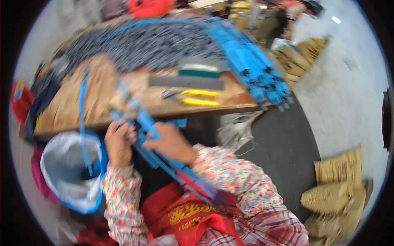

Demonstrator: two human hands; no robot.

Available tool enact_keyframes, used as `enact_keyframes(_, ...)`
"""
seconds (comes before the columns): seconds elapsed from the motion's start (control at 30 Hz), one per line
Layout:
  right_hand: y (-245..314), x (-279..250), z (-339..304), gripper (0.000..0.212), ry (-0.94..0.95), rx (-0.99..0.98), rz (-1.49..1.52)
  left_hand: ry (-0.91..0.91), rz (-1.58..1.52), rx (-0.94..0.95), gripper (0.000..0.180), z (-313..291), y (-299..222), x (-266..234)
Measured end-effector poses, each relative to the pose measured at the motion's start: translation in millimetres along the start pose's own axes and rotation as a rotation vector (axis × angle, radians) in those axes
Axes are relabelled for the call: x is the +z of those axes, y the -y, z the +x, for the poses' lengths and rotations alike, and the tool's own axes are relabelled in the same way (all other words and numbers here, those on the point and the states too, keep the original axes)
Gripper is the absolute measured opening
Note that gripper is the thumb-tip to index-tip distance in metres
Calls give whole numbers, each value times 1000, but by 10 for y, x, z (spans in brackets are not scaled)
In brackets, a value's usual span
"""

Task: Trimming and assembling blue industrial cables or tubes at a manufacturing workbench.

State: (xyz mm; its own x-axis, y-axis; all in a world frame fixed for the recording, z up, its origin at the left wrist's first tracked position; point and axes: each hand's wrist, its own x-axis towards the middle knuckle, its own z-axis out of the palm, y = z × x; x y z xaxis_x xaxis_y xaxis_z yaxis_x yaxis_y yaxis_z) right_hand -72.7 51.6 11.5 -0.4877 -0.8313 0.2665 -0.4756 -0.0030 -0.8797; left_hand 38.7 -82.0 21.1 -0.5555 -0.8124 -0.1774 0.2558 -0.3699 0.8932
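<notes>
A bunch of long blue strips slants from the table's front edge down across my lap. My left hand is closed around the strips near their upper end, with its fingertips curled in. Just to its right, my right hand is closed on the same strips, thumb toward the left hand. A wider blue piece sticks up past the right hand toward the table; motion smears it, so its kind is unclear. Beyond the hands, yellow-handled pliers lie on the wooden tabletop.
A wide heap of small grey parts covers the table's far side. Bundled blue strips hang over its right corner. One blue strip dangles off the left edge into a white-lined blue bag. Brown sacks lie lower right.
</notes>
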Motion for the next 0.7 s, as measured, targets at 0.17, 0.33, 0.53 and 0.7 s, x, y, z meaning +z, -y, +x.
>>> enact_keyframes(0.17, -88, 258, -1, 26, -76, -51, -103, 35, 200, 164, 9, 46, 24, -44)
enact_keyframes(0.33, -81, 171, 55, 26, -30, 8, -147, 96, 255, 287, 8, 39, 26, 39)
enact_keyframes(0.53, 45, 387, 241, 19, -48, -126, -233, 9, 98, 126, 10, 15, -130, -157)
enact_keyframes(0.7, -117, 205, 334, 16, -106, -162, -310, 56, 156, 113, 17, 133, -81, 70)
